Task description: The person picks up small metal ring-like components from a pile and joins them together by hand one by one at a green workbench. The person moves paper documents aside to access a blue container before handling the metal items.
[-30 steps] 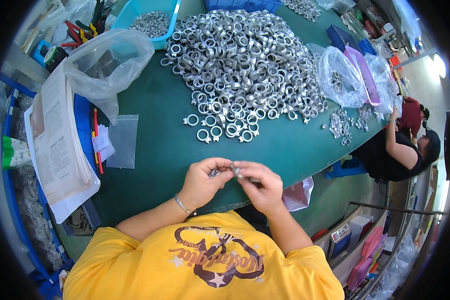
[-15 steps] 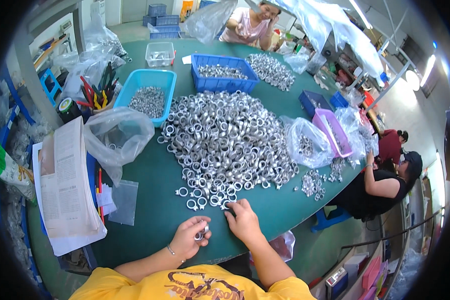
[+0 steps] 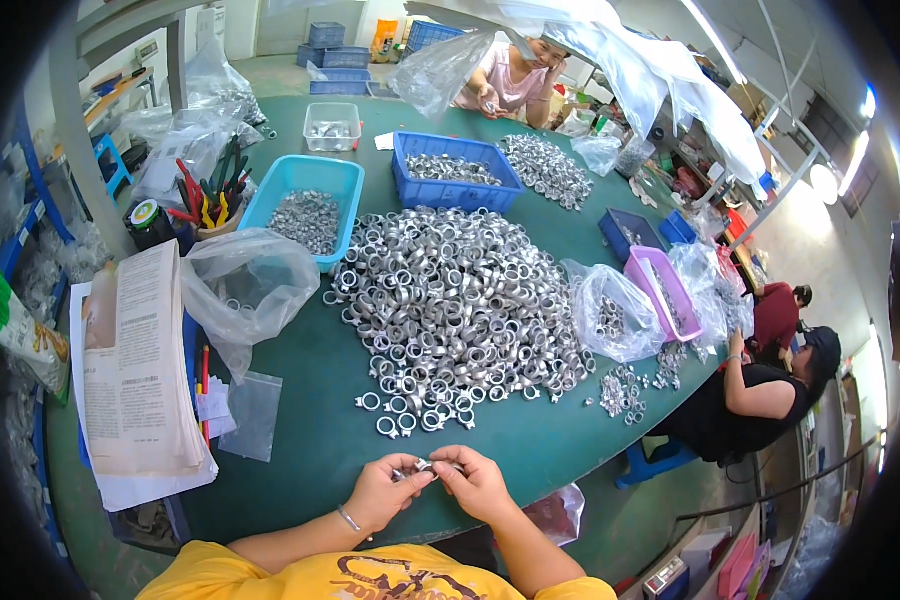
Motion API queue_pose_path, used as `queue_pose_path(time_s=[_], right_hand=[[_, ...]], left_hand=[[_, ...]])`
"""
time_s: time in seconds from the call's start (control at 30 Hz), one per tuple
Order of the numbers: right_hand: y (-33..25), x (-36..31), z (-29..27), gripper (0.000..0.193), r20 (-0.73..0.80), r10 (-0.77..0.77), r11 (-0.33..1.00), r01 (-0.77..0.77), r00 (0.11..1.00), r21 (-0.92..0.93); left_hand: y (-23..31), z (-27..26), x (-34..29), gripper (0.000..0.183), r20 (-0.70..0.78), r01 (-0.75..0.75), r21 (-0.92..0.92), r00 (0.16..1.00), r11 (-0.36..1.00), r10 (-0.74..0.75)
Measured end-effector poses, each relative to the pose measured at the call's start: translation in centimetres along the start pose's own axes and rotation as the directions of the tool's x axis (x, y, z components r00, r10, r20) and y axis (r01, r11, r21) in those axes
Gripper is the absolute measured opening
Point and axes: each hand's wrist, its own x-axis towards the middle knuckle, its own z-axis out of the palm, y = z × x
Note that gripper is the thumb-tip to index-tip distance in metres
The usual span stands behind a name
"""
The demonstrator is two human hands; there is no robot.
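Close to the table's front edge, my left hand is closed around a few small silver metal rings, partly covered by its fingers. My right hand meets it from the right, thumb and fingertips pinching a metal ring against those in the left; the exact number is hidden. Just beyond both hands spreads a large heap of silver rings with small lugs on their rims. Several loose rings lie flat along its near edge.
Left of the heap are a turquoise tub, a plastic bag and papers. Behind it stands a blue crate of parts. To the right are a clear bag and a pink basket. Other people sit across and at right.
My right hand has drawn back from the heap's near edge to my left hand, and both now meet over the rings. The view has shifted slightly.
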Motion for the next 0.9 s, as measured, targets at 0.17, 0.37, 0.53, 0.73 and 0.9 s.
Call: queue_pose_path(time_s=[0.17,0.37,0.53,0.73,0.9], right_hand=[[-0.7,-0.2,0.2,0.018,0.027,-0.246,0.925,0.243,0.969,-0.293],[-0.1,0.5,-1.8,0.016,-0.083,0.216,0.927,-0.177,0.973,0.329],[-0.8,0.5,-1.4,0.016,0.024,0.257,0.813,-0.230,0.966,0.536],[-0.5,-0.4,-0.5,0.013,0.011,0.243,0.855,-0.220,0.970,0.470],[0.7,-1.0,1.0,0.012,-0.166,-0.121,0.992,0.112,0.979,-0.063]], left_hand=[[0.0,0.0,-0.4,0.016,-0.030,-0.029,-0.027,0.999,0.999,0.028],[0.6,0.8,0.1,0.010,-0.093,-0.027,0.007,0.995,1.000,0.028],[0.8,0.3,-0.3,0.009,-0.064,-0.017,-0.043,0.998,0.999,0.014],[0.4,0.3,-0.3,0.012,0.004,-0.036,0.056,0.999,0.998,0.036],[0.2,0.1,-0.2,0.013,0.071,-0.181,0.231,0.983,0.956,0.169]])
